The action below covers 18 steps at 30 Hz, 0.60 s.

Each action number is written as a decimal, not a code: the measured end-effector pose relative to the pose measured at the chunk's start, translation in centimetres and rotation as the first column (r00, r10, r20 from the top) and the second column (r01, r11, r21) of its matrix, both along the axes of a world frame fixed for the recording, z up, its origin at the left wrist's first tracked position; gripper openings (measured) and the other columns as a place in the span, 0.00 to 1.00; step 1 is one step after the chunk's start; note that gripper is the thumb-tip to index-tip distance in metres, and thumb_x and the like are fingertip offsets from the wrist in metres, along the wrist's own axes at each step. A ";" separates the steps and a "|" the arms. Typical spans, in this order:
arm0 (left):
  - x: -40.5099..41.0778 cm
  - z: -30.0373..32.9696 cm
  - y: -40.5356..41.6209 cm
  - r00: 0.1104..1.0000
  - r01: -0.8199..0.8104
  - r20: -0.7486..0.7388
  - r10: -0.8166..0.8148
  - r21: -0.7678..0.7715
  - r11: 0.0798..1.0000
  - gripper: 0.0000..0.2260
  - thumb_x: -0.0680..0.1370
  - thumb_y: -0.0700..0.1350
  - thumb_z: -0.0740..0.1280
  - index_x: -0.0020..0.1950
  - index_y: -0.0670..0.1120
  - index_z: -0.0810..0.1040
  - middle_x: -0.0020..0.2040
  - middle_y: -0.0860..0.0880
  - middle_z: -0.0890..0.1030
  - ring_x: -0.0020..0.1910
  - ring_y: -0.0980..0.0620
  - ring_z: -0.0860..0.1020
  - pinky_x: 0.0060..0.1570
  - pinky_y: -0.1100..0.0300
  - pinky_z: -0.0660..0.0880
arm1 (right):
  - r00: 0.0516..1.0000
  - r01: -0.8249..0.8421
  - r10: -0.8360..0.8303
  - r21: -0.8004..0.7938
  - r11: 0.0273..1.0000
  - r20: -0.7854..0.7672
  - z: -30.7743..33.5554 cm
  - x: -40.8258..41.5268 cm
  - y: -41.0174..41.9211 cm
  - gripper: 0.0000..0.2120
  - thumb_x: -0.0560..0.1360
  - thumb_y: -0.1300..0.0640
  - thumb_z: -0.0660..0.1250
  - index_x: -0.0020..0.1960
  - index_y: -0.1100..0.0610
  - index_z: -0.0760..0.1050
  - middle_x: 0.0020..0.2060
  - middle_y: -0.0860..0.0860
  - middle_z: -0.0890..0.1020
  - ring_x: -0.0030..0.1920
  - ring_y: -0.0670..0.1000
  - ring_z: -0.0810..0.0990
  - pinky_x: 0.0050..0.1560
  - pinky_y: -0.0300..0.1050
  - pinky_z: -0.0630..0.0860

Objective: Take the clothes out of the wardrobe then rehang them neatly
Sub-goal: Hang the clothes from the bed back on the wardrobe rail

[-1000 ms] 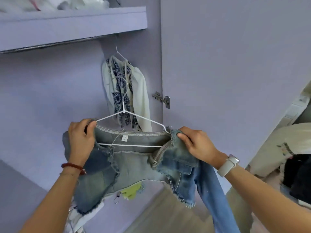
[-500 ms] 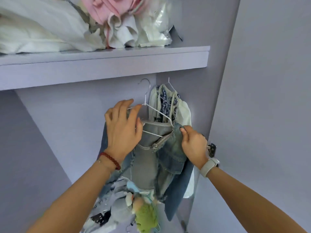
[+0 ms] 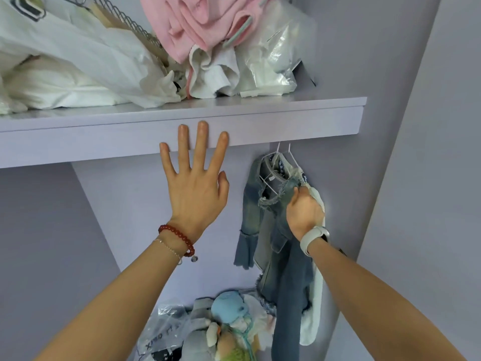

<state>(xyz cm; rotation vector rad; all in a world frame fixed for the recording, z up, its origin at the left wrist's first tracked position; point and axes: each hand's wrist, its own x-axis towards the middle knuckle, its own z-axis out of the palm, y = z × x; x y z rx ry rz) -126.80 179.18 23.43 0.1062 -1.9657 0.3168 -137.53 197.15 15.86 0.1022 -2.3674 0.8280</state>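
— Where's the denim jacket (image 3: 273,225) now?

— On a white wire hanger (image 3: 268,182) under the shelf (image 3: 182,131), at the right end of the wardrobe, touching the white patterned top (image 3: 313,287) that hangs behind it. The hooks go up behind the shelf edge, so I can't see what they rest on.

— And the hands?

— The right hand (image 3: 303,212) grips the frayed front edge near the collar, fingers (image 3: 296,191) curled round the cloth. The left hand (image 3: 194,183) is free — spread flat, holding nothing, raised in front of the shelf edge.

— What would make it neat?

— I'd judge the jacket sits skewed, one sleeve hanging out to the left. Draw the front panel square over the hanger's shoulder, then bring the free hand in to settle the other side. Pull gently — a hard tug could slip the hook or drag the top along.
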 end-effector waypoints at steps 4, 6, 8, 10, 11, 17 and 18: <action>-0.6 -0.3 -0.4 0.999 -0.007 -0.033 0.006 -0.027 1.000 0.30 0.73 0.46 0.63 0.75 0.50 0.58 0.74 0.41 0.60 0.73 0.38 0.51 0.68 0.36 0.47 | 0.994 0.019 -0.019 -0.006 1.000 0.109 -1.0 -0.5 -0.1 0.16 0.81 0.55 0.49 0.54 0.64 0.71 0.44 0.61 0.80 0.46 0.62 0.78 0.39 0.48 0.69; -0.7 -0.3 -0.3 0.999 -0.006 -0.047 0.006 -0.019 1.000 0.30 0.73 0.46 0.63 0.75 0.50 0.58 0.74 0.41 0.59 0.72 0.39 0.50 0.68 0.36 0.47 | 0.990 0.017 -0.011 -0.038 0.999 0.139 -1.3 -0.6 -0.1 0.15 0.81 0.55 0.50 0.55 0.64 0.70 0.45 0.62 0.80 0.46 0.63 0.78 0.39 0.48 0.69; -0.8 -0.5 -0.1 0.999 0.003 -0.051 -0.003 -0.006 1.000 0.30 0.73 0.45 0.63 0.74 0.49 0.58 0.74 0.41 0.58 0.72 0.39 0.50 0.67 0.36 0.48 | 0.988 0.006 -0.001 -0.036 0.999 0.156 -1.5 -0.6 0.1 0.14 0.81 0.55 0.51 0.56 0.63 0.70 0.48 0.61 0.79 0.48 0.63 0.77 0.41 0.50 0.71; -0.7 -0.4 0.0 0.999 0.015 -0.049 -0.015 0.002 1.000 0.30 0.73 0.45 0.64 0.74 0.49 0.59 0.74 0.41 0.58 0.72 0.39 0.50 0.67 0.35 0.48 | 0.984 -0.014 0.013 0.006 1.000 0.175 -1.5 -0.6 0.4 0.15 0.80 0.56 0.52 0.60 0.62 0.69 0.55 0.60 0.77 0.54 0.62 0.75 0.47 0.52 0.72; -0.7 -0.4 0.0 0.999 0.025 -0.047 -0.025 0.007 1.000 0.30 0.72 0.44 0.64 0.74 0.49 0.60 0.74 0.41 0.59 0.72 0.38 0.50 0.67 0.35 0.48 | 0.982 -0.028 0.021 0.034 0.999 0.190 -1.5 -0.4 0.5 0.16 0.80 0.56 0.52 0.63 0.61 0.68 0.59 0.60 0.74 0.57 0.61 0.73 0.51 0.53 0.71; 0.7 -1.1 1.0 0.988 0.153 -0.010 -0.153 0.132 0.979 0.31 0.72 0.43 0.64 0.74 0.49 0.60 0.74 0.40 0.59 0.73 0.38 0.51 0.67 0.34 0.45 | 0.990 -0.135 0.126 0.150 0.979 0.068 -1.5 4.6 1.9 0.23 0.79 0.57 0.56 0.72 0.59 0.59 0.66 0.58 0.68 0.65 0.58 0.66 0.62 0.55 0.68; 1.2 -2.1 1.5 0.981 0.188 0.007 -0.192 0.180 0.966 0.30 0.72 0.44 0.63 0.74 0.49 0.60 0.74 0.40 0.59 0.73 0.37 0.52 0.67 0.34 0.45 | 0.990 -0.139 0.134 0.170 0.976 0.038 -1.8 6.2 2.3 0.23 0.78 0.57 0.56 0.72 0.59 0.60 0.67 0.58 0.68 0.66 0.58 0.66 0.63 0.55 0.67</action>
